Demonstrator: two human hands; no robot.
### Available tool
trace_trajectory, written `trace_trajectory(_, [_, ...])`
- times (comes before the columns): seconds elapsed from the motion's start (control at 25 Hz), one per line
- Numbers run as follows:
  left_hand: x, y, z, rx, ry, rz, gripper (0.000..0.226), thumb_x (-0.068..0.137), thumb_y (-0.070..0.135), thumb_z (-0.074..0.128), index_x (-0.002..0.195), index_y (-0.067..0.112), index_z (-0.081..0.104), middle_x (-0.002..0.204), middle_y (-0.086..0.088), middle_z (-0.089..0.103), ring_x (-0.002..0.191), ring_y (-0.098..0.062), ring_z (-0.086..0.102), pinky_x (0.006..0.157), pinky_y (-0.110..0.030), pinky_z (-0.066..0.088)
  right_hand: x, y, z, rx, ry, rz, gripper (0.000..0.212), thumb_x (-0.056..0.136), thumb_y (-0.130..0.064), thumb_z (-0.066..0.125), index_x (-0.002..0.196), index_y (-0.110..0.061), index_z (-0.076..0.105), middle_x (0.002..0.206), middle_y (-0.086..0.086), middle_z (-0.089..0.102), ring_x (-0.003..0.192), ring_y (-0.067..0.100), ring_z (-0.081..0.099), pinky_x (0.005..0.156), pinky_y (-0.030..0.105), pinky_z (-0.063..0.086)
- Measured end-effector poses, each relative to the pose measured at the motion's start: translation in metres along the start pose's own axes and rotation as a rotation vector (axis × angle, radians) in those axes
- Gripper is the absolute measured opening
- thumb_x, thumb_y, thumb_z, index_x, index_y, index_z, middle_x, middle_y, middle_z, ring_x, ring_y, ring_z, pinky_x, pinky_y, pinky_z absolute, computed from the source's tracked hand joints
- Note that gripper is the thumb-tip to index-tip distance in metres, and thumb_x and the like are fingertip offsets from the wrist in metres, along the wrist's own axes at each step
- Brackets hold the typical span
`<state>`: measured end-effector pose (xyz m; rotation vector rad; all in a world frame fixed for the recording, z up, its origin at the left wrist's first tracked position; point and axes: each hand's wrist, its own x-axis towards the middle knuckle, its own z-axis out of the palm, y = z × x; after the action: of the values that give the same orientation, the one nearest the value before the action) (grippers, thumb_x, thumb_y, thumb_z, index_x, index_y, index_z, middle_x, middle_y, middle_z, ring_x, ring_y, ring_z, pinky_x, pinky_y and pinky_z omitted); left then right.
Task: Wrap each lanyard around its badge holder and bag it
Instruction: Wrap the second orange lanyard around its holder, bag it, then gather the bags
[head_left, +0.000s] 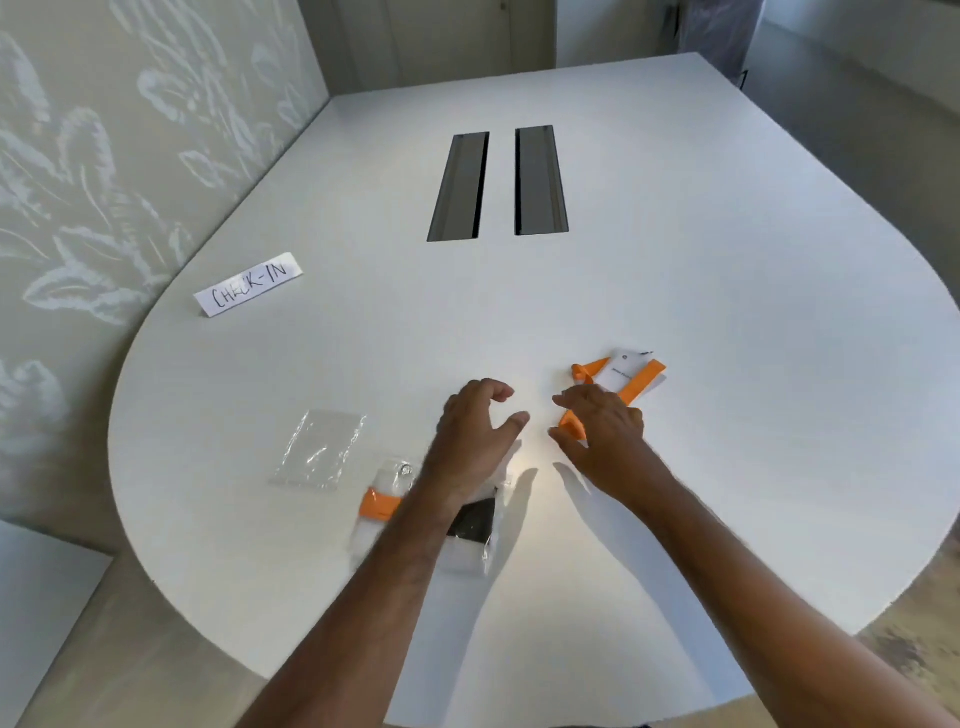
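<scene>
1. The two bare forearms, nearest the camera, rise from the bottom edge and converge over the near half of the white table (675, 270), the biggest thing in view, with its two dark slots (496, 182) further back.
2. The left hand (475, 436) hovers palm down, its fingers loosely curled and its thumb stretched toward the other hand; it grasps nothing.
3. The right hand (605, 441) sits just beside it, palm down, fingers bent over the near end of the orange lanyard (636, 384). Whether they actually pinch the strap I cannot tell.
4. That lanyard lies across a white badge holder (626, 371) just beyond the right hand, one loop curling out on its left.
5. Under the left wrist and forearm lie bagged pieces (470, 525): clear plastic with a dark patch, and a holder banded in orange (382, 504).
6. An empty clear bag (319, 449) lies flat to the left, apart from the hands.
7. A paper strip reading CHECK-IN (248, 284) rests near the far-left table edge.
</scene>
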<state>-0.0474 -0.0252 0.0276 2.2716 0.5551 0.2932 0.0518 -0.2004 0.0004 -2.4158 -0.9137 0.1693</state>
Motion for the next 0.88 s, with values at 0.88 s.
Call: trace_trajectory(0.88, [0.093, 0.077, 0.125, 0.242, -0.19, -0.034, 0.054, 0.094, 0.042, 0.07, 0.13, 0.006, 0.054, 0.134, -0.013, 0.054, 0.128, -0.033, 0.052, 0.101, -0.044, 0.049, -0.034, 0.067, -0.014, -0.118, -0.151, 0.06, 0.08, 0.106, -0.06, 0.045, 0.17, -0.022, 0.015, 0.179, -0.003, 0.009, 0.165, 0.021, 0.008, 0.128, 0.038, 0.013])
